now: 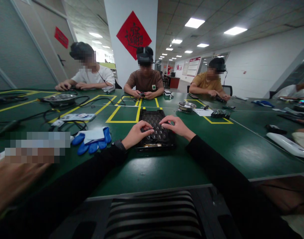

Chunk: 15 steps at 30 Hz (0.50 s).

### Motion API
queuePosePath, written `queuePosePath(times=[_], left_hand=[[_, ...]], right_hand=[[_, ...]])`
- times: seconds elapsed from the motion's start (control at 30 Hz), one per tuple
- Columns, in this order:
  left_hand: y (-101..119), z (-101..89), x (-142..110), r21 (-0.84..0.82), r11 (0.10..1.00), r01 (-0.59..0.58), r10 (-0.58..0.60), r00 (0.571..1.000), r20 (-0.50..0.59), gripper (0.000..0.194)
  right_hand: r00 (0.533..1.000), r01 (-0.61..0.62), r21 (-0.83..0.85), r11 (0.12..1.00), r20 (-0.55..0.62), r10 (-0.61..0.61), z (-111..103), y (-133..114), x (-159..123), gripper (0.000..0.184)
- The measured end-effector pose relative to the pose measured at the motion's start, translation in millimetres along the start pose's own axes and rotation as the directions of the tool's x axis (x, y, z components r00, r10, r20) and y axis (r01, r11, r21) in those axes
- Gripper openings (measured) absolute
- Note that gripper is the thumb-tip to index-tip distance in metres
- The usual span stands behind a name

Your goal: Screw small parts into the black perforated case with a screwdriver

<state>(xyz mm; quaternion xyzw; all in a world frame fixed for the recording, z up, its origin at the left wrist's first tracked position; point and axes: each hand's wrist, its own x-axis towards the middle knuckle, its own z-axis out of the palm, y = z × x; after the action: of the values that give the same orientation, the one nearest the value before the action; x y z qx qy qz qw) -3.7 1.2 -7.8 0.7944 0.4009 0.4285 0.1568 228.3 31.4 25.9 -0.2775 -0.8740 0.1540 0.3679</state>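
Left hand: thumb and finger nearly meeting; we can't tell if anything's held.
Right hand: likewise.
Tray: beneath both.
Progress: pale bits inside; what's left, unclear.

The left sleeve and right sleeve are long, close-fitting and plain matte black, each reaching about to the wrist, with soft creases that mostly sink into the dark of the cloth. A thick, dark band circles the wrist of the left hand right at the cuff, too dim to show if it bears a watch face, while the right hand is bare down from its cuff. The top has broad crosswise stripes, black alternating with muted grey, curving slightly over the torso.
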Motion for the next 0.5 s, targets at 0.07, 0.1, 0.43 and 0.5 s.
queuePosePath(times=[0.07, 0.1, 0.43, 0.5], left_hand=[[1, 0.0, 0, 0.003, 1.000, 0.009, -0.009, 1.000, -0.010, 0.029], [1, -0.1, 0, 0.008, 1.000, 0.015, -0.015, 1.000, -0.016, 0.029], [0, -0.9, -1, 0.062, 0.998, 0.024, -0.018, 0.996, -0.092, 0.032], [0, -0.7, -1, 0.068, 0.997, 0.029, -0.023, 0.995, -0.097, 0.033]], right_hand=[[0.969, -0.110, -0.092, 0.990, -0.232, 0.086, 0, 20, -3, 0.020], [0.949, -0.176, -0.140, 0.974, -0.287, 0.130, 1, 31, -4, 0.020], [0.762, -0.639, -0.285, 0.714, -0.109, 0.638, -1, 66, -12, 0.044], [0.716, -0.674, -0.297, 0.676, -0.036, 0.698, -6, 61, -11, 0.044]])
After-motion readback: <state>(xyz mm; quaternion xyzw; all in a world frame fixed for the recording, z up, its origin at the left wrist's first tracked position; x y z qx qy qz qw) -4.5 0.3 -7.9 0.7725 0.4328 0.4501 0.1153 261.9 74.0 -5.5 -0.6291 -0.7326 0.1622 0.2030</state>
